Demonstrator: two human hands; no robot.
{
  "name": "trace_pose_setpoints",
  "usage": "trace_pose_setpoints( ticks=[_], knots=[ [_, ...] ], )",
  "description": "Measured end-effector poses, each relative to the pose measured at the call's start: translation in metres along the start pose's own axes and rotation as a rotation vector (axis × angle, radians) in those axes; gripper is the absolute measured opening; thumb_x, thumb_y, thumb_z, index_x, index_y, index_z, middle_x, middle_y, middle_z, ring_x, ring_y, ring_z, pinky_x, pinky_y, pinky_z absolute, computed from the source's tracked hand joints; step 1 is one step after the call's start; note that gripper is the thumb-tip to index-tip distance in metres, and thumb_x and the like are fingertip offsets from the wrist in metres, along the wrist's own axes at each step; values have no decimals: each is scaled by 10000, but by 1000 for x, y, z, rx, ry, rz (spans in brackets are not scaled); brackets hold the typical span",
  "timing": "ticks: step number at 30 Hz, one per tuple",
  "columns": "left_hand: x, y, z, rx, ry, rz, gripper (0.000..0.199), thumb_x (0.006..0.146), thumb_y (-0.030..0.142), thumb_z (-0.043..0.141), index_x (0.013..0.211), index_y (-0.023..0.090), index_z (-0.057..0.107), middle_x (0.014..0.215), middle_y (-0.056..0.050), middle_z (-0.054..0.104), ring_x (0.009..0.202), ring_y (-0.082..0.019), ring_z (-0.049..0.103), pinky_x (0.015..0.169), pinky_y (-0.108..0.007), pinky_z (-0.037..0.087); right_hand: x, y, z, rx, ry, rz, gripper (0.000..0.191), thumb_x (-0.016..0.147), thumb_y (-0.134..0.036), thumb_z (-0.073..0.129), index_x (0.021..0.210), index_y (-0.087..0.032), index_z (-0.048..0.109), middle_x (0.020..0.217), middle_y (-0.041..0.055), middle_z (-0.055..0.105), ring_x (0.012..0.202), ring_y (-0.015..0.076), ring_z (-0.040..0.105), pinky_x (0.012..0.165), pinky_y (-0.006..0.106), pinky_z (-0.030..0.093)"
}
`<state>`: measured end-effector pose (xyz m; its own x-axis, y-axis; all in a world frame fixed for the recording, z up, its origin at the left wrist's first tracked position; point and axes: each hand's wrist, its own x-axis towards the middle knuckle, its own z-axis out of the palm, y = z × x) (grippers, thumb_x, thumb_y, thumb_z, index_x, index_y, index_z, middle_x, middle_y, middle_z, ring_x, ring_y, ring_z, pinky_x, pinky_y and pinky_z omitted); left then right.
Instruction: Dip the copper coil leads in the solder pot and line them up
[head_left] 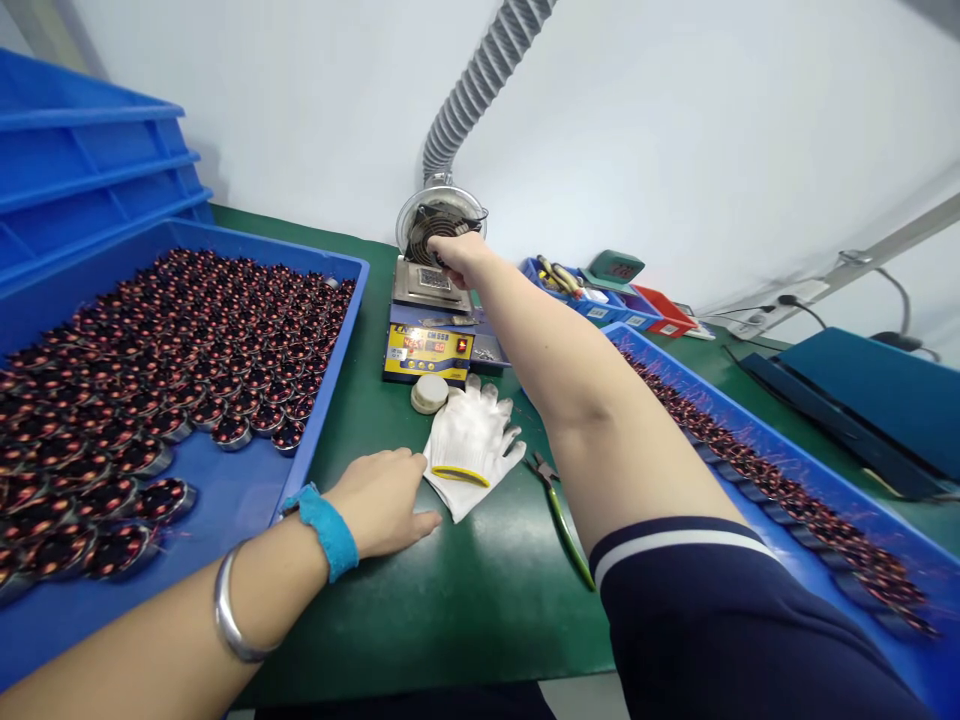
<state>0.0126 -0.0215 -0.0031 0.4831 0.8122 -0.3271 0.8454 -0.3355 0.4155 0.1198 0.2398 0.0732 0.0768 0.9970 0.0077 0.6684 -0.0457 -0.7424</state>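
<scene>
My left hand (pixel 386 500) rests on the green tabletop, fingers stretched out beside a pair of white knit gloves (pixel 469 440). It holds nothing. My right hand (pixel 459 258) reaches far forward to the round fume-extraction fan (pixel 431 225). Its fingers are curled at the fan's front; whatever they grip is hidden. Just below stands a yellow-fronted heating unit (pixel 427 350) with a red digital display and a square metal top, looking like a solder pot. A small round whitish tin (pixel 430 392) sits in front of it. Green-handled cutters (pixel 566 530) lie right of the gloves.
At left, a blue tray (pixel 364 290) holds many copper-wound motor stators (pixel 225 340), with stacked blue crates (pixel 90 140) behind. Another stator-filled tray (pixel 675 400) stands at right. Small bins (pixel 667 315), a clock (pixel 615 266) and a grey duct (pixel 480 90) are at the back.
</scene>
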Motion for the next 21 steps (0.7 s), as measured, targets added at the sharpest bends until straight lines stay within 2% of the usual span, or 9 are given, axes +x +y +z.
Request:
trace_pose_setpoints(
  ticks=[7,13,17,21],
  knots=[
    [0,0,0,-7,8,12,415,763,412,550,1066,138,616,1099,-171,646,1021,-362,603,841,-462,476,-7,-6,-6,96,31,26,167,742,-267,609,796,-135,521,609,22,497,479,120,478,411,229,403],
    [0,0,0,20,2,8,433,764,422,541,1086,140,604,1087,-162,649,1002,-353,613,832,-455,482,-16,-14,-29,268,-25,88,195,807,-334,557,781,-149,501,576,-11,479,420,66,398,416,182,339],
    [-1,0,-2,18,-2,8,431,757,431,542,1074,147,611,1085,-160,655,989,-349,620,824,-446,485,-39,-10,-50,393,-124,115,238,837,-367,521,771,-139,511,548,-22,460,395,39,352,417,144,306],
    [0,-1,-1,-6,6,15,442,745,452,547,1061,153,624,1108,-158,659,1001,-339,621,836,-429,484,-74,8,-75,490,-200,125,341,866,-423,472,762,-108,551,502,-23,435,389,40,325,397,140,290]
  ],
)
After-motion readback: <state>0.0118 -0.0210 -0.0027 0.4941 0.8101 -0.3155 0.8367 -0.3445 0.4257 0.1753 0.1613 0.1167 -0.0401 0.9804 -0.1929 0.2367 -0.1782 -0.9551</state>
